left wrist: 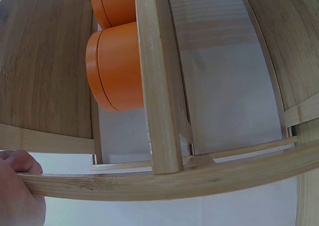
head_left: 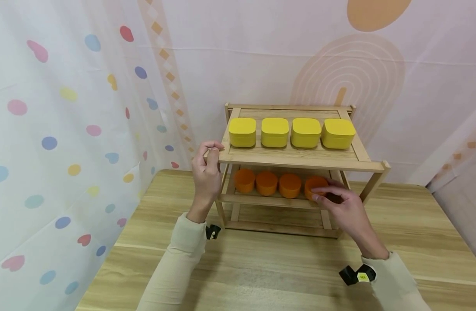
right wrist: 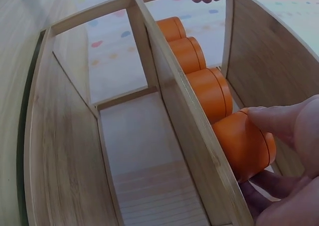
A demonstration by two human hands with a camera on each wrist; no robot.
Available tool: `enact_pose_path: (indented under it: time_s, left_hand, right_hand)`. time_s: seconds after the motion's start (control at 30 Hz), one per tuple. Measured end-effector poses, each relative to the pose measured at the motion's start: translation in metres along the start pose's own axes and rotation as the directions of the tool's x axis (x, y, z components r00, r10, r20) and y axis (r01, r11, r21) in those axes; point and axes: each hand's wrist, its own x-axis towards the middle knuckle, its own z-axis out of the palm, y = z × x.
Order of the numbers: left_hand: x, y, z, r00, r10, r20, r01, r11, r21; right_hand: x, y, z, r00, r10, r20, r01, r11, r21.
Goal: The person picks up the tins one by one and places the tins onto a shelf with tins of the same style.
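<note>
A wooden shelf rack (head_left: 300,163) stands on the table. My left hand (head_left: 207,175) grips the left front corner of its top board; in the left wrist view only part of that hand (left wrist: 19,188) shows, at the frame's end rail. On the middle shelf sits a row of round orange lidded containers (head_left: 266,183). With thumb and fingers, my right hand (head_left: 348,211) holds the rightmost orange container (right wrist: 244,145), the thumb on its lid edge and fingers on the far side. That container looks slightly tilted in the right wrist view.
Several yellow rounded-square lidded boxes (head_left: 275,133) stand in a row on the top board. Below is a bottom shelf (head_left: 280,216). The wood-grain table (head_left: 261,268) extends in front, and a patterned curtain (head_left: 253,56) hangs behind and at the left.
</note>
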Motion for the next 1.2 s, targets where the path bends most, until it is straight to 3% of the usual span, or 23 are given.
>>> enact_pose_path:
  time_s: [0.57,1.2]
  left_hand:
    - [0.0004,-0.0001,-0.0007,1.000,-0.008,0.001,0.008,1.000,0.001]
    - [0.0003,0.0004,0.0008,1.000,0.005,-0.007,-0.005,1.000,0.001]
  right_hand:
    - [0.0040,0.0018,0.0036,0.998,-0.050,-0.035,0.050,0.999,-0.009]
    - [0.0049,0.0027,0.0037,0.999,-0.012,-0.051,0.009,0.998,-0.058]
